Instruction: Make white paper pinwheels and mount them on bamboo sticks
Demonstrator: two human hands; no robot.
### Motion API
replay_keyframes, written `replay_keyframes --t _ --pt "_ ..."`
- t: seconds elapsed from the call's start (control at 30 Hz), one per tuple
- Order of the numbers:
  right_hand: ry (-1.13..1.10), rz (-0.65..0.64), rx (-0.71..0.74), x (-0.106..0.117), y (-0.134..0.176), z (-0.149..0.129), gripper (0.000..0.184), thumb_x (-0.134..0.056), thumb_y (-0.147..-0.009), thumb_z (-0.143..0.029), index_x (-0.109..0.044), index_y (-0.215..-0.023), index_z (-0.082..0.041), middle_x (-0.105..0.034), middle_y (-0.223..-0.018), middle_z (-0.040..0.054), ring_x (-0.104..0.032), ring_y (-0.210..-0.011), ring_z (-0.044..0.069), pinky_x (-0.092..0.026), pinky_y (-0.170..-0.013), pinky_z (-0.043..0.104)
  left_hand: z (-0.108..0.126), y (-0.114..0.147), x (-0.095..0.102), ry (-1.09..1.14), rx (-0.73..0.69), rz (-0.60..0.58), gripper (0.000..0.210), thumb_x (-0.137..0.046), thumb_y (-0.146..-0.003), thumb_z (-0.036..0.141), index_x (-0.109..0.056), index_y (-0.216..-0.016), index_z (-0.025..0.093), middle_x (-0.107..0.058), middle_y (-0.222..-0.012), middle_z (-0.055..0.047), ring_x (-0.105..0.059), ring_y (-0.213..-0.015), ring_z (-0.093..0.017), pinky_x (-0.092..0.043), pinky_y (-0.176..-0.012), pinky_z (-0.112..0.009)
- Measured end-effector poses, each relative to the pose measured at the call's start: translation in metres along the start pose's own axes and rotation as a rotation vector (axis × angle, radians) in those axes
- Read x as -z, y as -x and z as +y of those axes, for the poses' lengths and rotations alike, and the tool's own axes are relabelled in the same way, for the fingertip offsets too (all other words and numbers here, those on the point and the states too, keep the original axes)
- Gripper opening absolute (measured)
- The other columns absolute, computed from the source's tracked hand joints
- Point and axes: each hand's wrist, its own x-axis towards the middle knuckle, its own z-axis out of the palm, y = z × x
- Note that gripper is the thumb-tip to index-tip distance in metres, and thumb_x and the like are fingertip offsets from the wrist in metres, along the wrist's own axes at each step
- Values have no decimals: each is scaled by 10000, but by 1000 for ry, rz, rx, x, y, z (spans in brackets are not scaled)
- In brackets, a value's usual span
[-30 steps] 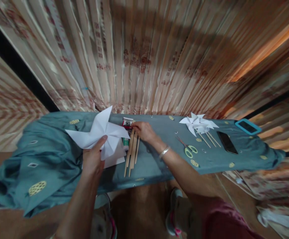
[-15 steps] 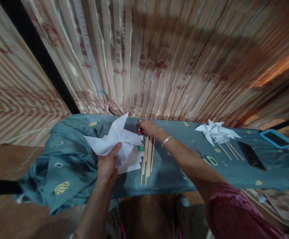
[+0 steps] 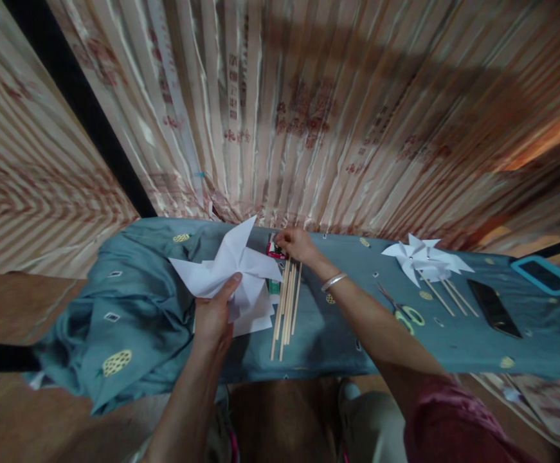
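A white paper pinwheel [image 3: 241, 260] is pinched in my left hand [image 3: 215, 315], its thumb pressed near the folded centre. Below it lie white paper sheets [image 3: 255, 318], partly covered by the pinwheel. My right hand [image 3: 296, 244] is beside a small red box [image 3: 275, 246] at the table's back edge. Its fingertips are pinched together; whatever is between them is too small to make out. Several thin wooden sticks [image 3: 288, 302] lie side by side just in front of this hand. A green and white item [image 3: 274, 288] shows between sheets and sticks.
Finished pinwheels on sticks [image 3: 424, 259] lie to the right. Near them are scissors [image 3: 407, 314] with yellow-green handles, a black phone [image 3: 494, 308] and a blue-framed device [image 3: 547, 275]. Bunched green cloth [image 3: 139, 321] covers the table's left end. A striped curtain hangs behind.
My right hand has drawn slightly back and right from the red box, uncovering more of it. My left hand keeps its hold on the pinwheel. The view has shifted slightly.
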Motion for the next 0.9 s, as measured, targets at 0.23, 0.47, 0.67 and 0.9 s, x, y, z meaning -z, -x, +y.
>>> replay_keyframes --t 0.23,0.47,0.67,0.9 --pt "-347 162 -132 -20 -2 25 138 -612 -741 -177 -706 -833 -135 -689 -671 10 -592 -583 122 -452 -578 226 -6 0 -4 -20 -28 -15 428 -804 -501 162 -682 -912 157 -745 -837 -12 -696 -861 -195 -557 -775 -279" --pt "-655 171 -149 -12 28 27 217 -663 -694 -358 -688 -797 -168 -688 -661 14 -591 -570 124 -462 -567 233 -11 1 -14 -9 -15 -19 393 -812 -473 167 -698 -848 143 -742 -790 -19 -702 -826 -220 -561 -787 -332" --pt "-683 39 -169 8 133 52 218 -731 -593 -391 -701 -664 -186 -688 -619 2 -592 -555 133 -452 -554 240 -30 9 -29 -61 49 -89 435 -839 -473 202 -709 -886 152 -750 -840 -25 -698 -876 -230 -533 -858 -359" --pt "-291 166 -199 23 184 64 136 -599 -785 -286 -717 -806 -223 -716 -754 14 -628 -670 169 -474 -681 284 -52 23 -46 -91 58 -185 415 -849 -460 215 -713 -844 135 -751 -813 -45 -686 -919 -246 -516 -880 -360"
